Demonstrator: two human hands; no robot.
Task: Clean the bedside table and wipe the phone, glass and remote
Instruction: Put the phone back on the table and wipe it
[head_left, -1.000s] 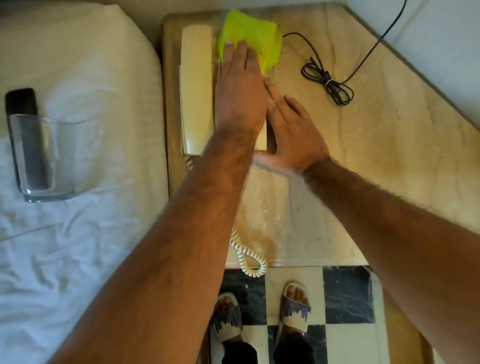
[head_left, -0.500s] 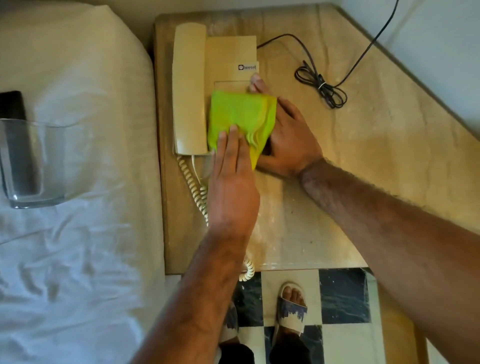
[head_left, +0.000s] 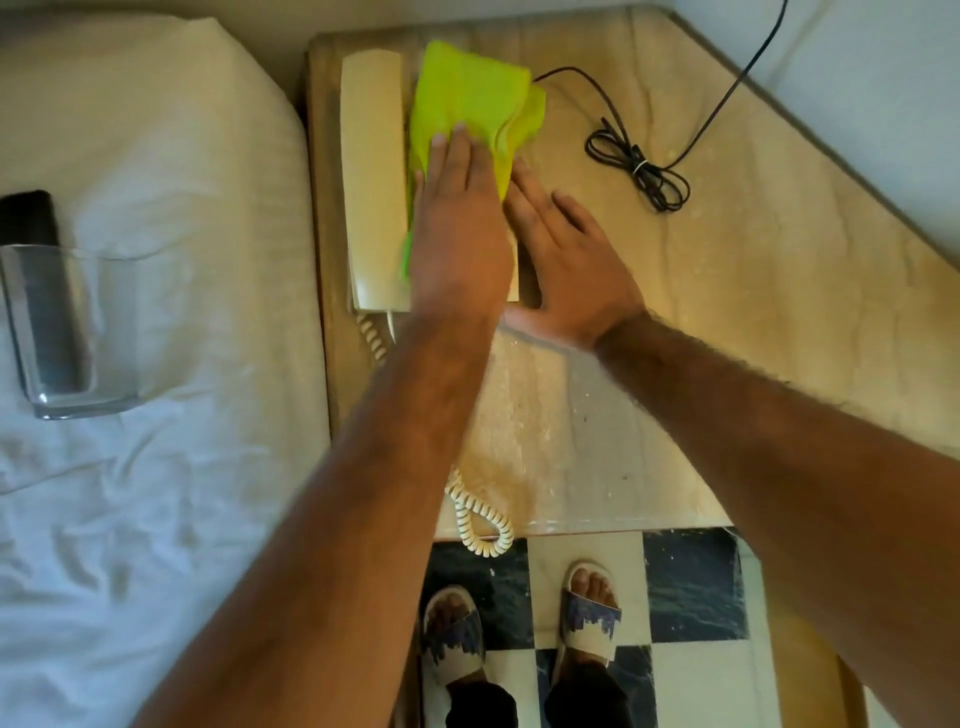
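cream phone (head_left: 371, 176) at 12 on the table (head_left: 779, 291), green cloth (head_left: 467, 93) over it; clear glass (head_left: 67, 332), black remote (head_left: 28, 215) at 9

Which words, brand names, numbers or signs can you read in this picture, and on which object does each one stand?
None can be read.
Phone: its body lies under the green cloth and the left hand, so any label there is hidden.
Glass, remote and slippers: no lettering shows, only a blue pattern on the slippers.
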